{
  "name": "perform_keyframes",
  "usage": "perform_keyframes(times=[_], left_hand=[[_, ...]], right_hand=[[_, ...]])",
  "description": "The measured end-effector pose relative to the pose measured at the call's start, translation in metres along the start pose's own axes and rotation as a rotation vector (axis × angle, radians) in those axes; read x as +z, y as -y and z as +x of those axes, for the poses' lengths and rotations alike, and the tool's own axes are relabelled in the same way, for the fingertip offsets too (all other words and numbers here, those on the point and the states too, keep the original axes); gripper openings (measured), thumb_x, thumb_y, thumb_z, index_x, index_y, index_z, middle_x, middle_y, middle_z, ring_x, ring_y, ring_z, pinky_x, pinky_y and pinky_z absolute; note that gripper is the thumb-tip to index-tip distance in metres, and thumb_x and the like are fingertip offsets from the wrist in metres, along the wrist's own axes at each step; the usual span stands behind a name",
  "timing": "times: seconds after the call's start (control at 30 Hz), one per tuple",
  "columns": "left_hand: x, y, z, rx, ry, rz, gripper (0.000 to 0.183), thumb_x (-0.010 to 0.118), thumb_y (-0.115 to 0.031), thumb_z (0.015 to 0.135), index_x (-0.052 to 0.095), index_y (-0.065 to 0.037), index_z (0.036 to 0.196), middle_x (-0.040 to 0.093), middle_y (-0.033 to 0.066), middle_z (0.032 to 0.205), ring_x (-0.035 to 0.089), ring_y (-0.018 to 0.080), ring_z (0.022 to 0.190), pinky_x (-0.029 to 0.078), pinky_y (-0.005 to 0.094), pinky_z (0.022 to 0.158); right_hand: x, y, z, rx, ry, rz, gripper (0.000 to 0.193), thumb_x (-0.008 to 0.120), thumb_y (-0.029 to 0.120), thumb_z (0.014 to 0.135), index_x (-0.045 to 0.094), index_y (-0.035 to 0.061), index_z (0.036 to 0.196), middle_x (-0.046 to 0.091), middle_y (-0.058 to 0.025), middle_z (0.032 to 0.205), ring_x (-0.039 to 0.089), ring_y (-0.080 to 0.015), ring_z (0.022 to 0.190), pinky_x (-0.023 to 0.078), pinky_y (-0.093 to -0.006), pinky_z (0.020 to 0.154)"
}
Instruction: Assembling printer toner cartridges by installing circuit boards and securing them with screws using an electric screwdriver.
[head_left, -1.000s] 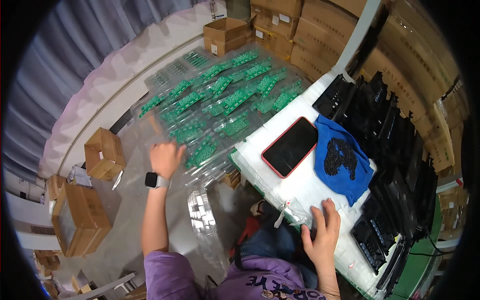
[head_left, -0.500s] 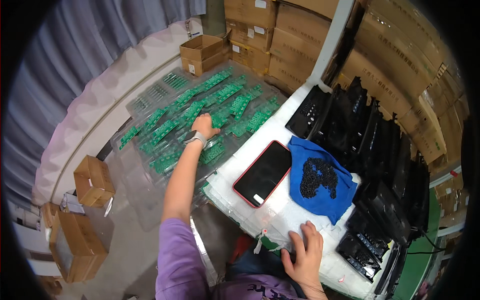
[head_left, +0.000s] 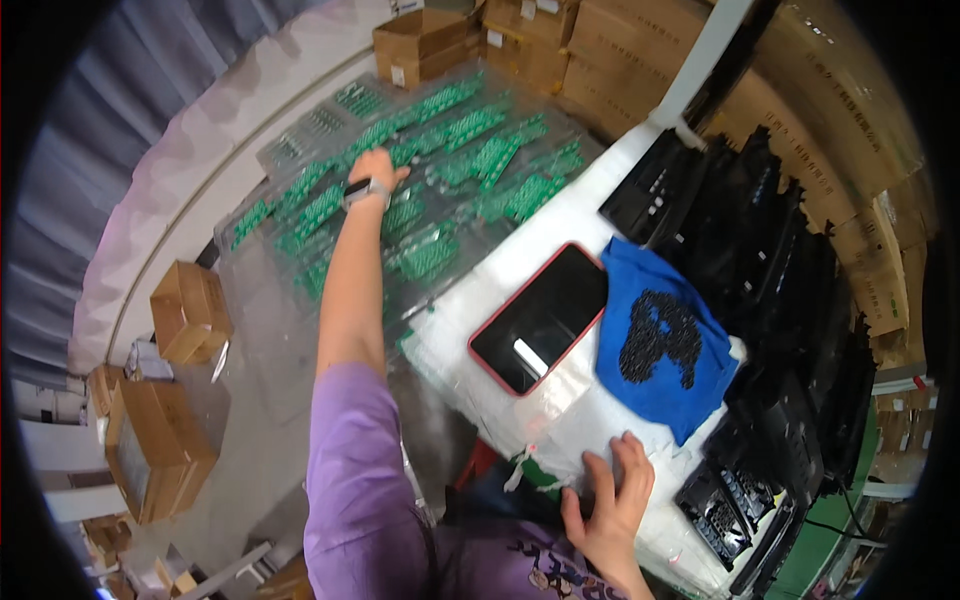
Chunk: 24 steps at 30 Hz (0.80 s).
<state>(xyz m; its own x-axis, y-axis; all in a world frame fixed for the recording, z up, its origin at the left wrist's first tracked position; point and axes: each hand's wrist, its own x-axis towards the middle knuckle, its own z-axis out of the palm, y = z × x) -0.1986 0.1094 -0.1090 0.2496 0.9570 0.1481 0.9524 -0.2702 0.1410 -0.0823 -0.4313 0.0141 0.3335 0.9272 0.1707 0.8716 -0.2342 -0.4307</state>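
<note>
My left hand (head_left: 376, 172) reaches far out over clear plastic trays (head_left: 345, 268) that hold rows of green circuit boards (head_left: 470, 128). The thumb points out to the right, while the other fingers are hidden past the back of the hand, so any grip is not visible. My right hand (head_left: 612, 500) rests with fingers apart on the white foam sheet (head_left: 440, 335) at the table's near edge, holding nothing. Ahead of it lie a black-screened phone with a red rim (head_left: 540, 318) and a blue cloth (head_left: 660, 395) bearing a pile of small black parts (head_left: 655, 350).
Black plastic housings (head_left: 730, 250) stand in a crowded row along the table's right side. Cardboard boxes (head_left: 630, 75) are stacked behind. An open carton (head_left: 425, 45) sits beyond the trays, and more cartons (head_left: 160, 450) lie on the floor at left.
My left hand has moved farther away and slightly left over the circuit boards. The whole view has shifted a little. My right hand keeps its place on the foam.
</note>
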Motion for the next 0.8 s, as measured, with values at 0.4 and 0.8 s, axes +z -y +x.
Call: perform_keyframes(times=[0.4,0.8], left_hand=[[-0.039,0.014,0.001,0.166,-0.1,0.106,0.026,0.062,-0.014,0.074,0.061,0.003,0.094,0.063,0.0264,0.094,0.062,0.0396,0.09,0.049,0.0471,0.081],[-0.205,-0.051,-0.258,0.127,-0.051,-1.52,0.033,0.066,-0.004,0.079,0.055,0.0,0.111,0.058,-0.0002,0.095,0.054,0.0085,0.08,0.044,0.0231,0.071]], right_hand=[[0.002,-0.008,0.003,-0.063,-0.079,0.013,0.041,0.066,0.014,0.064,0.058,0.0007,0.102,0.046,-0.0225,0.115,0.043,-0.0427,0.113,0.036,-0.0498,0.09],[-0.002,-0.021,-0.035,-0.145,-0.428,0.384,0.036,0.068,0.005,0.067,0.058,0.0017,0.101,0.053,-0.0174,0.11,0.054,-0.0336,0.103,0.043,-0.0395,0.085]])
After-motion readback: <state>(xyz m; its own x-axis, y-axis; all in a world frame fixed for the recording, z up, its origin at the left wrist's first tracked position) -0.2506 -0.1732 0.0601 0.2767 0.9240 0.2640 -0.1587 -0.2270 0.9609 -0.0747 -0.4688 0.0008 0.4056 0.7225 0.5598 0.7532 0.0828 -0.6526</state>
